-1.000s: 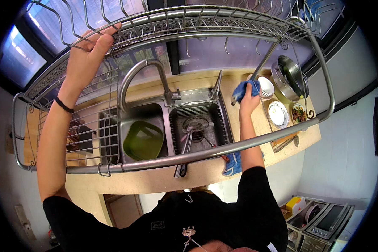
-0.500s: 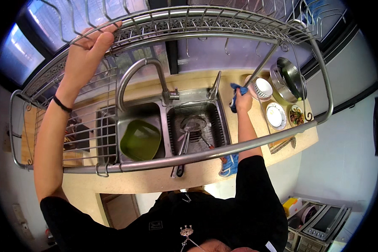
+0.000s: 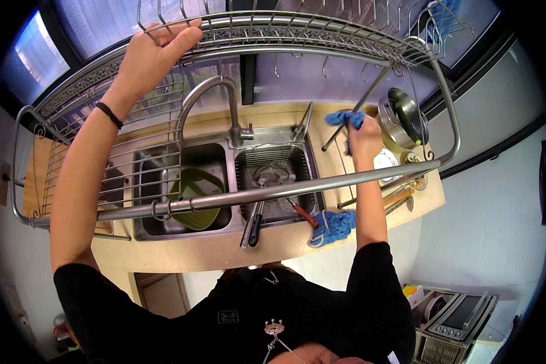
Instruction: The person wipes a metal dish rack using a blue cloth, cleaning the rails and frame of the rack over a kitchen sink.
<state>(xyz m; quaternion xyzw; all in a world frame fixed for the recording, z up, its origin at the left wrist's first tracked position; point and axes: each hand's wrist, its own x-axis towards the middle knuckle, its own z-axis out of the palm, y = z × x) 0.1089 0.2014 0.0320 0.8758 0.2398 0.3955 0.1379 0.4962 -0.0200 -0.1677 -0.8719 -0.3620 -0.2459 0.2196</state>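
Observation:
A large steel dish rack [image 3: 273,191] stands over the sink. My left hand [image 3: 161,48] is closed around its upper back part, high on the left. My right hand [image 3: 364,136] grips a blue cloth [image 3: 343,118] against a slanted metal post at the rack's right side. Below, the left basin [image 3: 151,167] holds a green tub [image 3: 197,215], partly behind the front rail. The right basin [image 3: 242,167] holds a strainer and long-handled utensils [image 3: 255,221]. A blue patterned cloth [image 3: 330,230] lies on the counter's front edge.
A curved faucet [image 3: 224,85] rises behind the sink. Steel bowls [image 3: 397,118], plates [image 3: 385,159] and a cutting board [image 3: 400,197] sit at the right. A wooden board [image 3: 39,155] is at far left. A cart with a small oven [image 3: 464,312] stands at lower right.
The rack's front rail appears higher across the sink, and my left hand has moved right with the rack's top. My right hand and cloth have shifted up and right along the post.

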